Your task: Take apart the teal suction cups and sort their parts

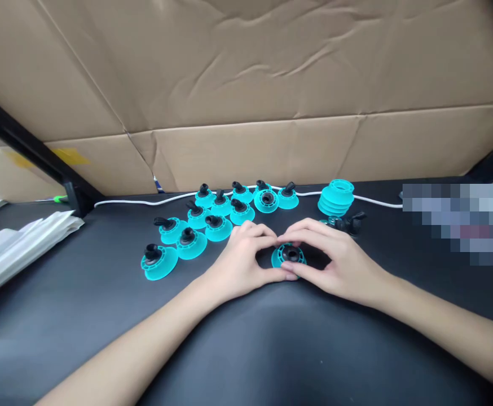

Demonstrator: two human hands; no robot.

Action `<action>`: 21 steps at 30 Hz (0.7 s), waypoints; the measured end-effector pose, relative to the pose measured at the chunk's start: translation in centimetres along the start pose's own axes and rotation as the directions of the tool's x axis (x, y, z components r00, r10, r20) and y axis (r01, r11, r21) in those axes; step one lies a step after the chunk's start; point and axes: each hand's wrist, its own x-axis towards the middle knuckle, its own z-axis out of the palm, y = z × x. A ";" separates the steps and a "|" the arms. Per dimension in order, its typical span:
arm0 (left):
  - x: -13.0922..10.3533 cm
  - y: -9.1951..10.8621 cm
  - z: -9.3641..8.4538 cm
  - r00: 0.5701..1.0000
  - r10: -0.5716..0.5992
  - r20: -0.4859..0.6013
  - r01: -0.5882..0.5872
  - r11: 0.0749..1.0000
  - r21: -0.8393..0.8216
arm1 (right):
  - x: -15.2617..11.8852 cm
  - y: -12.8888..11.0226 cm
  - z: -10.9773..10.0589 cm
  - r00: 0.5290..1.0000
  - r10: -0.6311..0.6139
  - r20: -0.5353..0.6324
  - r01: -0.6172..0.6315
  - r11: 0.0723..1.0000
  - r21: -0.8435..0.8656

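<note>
I had my left hand (pixel 242 262) and right hand (pixel 335 259) pinched together on a teal disc (pixel 287 256), finished pieces (pixel 212 223) at ten o'clock, stacked discs (pixel 336 198) at one.

Left hand (pixel 242 259) and right hand (pixel 335 256) side by side, fingertips curled inward together

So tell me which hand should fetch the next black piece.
Probably the right hand: the loose black pieces lie just beyond its knuckles, while the left hand sits by the assembled teal discs.
</note>
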 end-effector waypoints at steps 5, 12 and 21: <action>0.0 0.0 0.0 1.000 -0.005 0.011 0.005 1.000 0.002 | -0.1 0.2 -0.3 1.000 0.014 0.024 -0.015 0.999 0.030; -0.1 -0.1 0.0 1.000 -0.011 0.009 0.011 1.000 0.001 | 0.0 0.3 -0.5 1.000 0.000 0.020 -0.001 1.000 0.018; 0.0 -0.2 0.1 1.000 -0.007 -0.002 0.007 1.000 -0.011 | 0.1 0.4 -0.7 1.000 -0.009 0.004 0.009 1.000 0.012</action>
